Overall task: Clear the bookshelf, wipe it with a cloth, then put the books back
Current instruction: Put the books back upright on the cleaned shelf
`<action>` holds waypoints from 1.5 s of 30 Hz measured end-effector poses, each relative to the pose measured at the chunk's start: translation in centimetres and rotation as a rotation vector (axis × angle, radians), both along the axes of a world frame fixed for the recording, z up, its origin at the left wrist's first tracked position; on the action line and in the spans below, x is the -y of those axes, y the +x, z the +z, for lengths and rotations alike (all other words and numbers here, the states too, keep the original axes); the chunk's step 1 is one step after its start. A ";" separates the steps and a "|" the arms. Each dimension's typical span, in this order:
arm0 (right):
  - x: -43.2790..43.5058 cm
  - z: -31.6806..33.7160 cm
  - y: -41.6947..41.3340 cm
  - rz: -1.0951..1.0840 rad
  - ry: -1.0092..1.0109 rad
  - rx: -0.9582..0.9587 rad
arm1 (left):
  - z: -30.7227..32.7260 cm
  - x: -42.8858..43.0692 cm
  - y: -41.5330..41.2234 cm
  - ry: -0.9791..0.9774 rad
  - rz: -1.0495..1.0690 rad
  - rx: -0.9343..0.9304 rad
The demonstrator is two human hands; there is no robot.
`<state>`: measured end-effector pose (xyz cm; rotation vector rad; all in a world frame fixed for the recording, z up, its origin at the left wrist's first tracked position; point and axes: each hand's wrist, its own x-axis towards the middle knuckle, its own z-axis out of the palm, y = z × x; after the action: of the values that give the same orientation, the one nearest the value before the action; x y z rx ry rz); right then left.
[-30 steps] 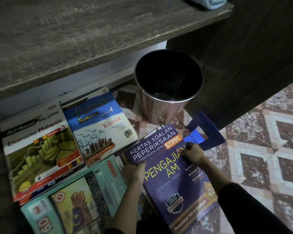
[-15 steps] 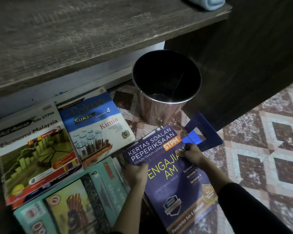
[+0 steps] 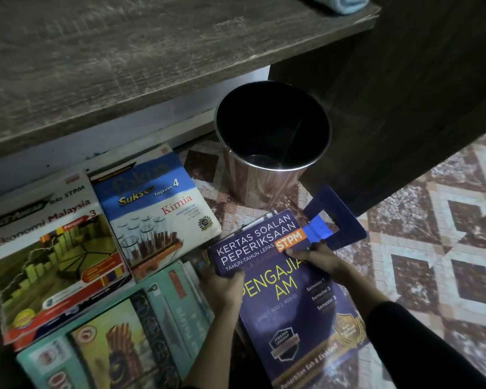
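A dark purple Pengajian Am book (image 3: 295, 310) lies on top of a small pile on the patterned floor. My left hand (image 3: 226, 287) grips its left edge near the top. My right hand (image 3: 317, 256) grips its upper right edge. To the left lie a Kimia book (image 3: 155, 211), an Ekonomi Malaysia book (image 3: 51, 254) and a teal book (image 3: 112, 338). The wooden shelf board (image 3: 152, 46) runs above them, with a light blue cloth (image 3: 345, 2) on its far right corner.
A shiny metal bin (image 3: 272, 153) stands on the floor just behind the purple book. A blue plastic frame-like piece (image 3: 337, 220) lies beside my right hand. The dark side panel of the shelf (image 3: 418, 94) rises at the right. Patterned tiles (image 3: 446, 262) stretch to the right.
Both hands keep their grip on the purple book; it has barely shifted. The view has drifted slightly.
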<state>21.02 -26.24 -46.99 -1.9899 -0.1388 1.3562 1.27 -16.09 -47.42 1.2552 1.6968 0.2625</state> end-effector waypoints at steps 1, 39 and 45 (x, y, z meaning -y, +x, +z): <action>-0.1 0.0 -0.1 0.011 0.005 0.002 | 0.0 -0.1 0.0 0.000 0.010 0.005; 2.0 9.9 -3.5 -0.026 0.233 0.073 | 5.8 0.0 -1.6 -0.425 0.170 0.502; 3.5 15.2 -4.1 -0.032 0.321 0.210 | 5.5 0.2 -1.3 -0.464 0.013 0.555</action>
<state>16.96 -29.75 -31.76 -1.8466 -0.3950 1.0286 0.00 -16.32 -41.88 0.7368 1.1933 0.1861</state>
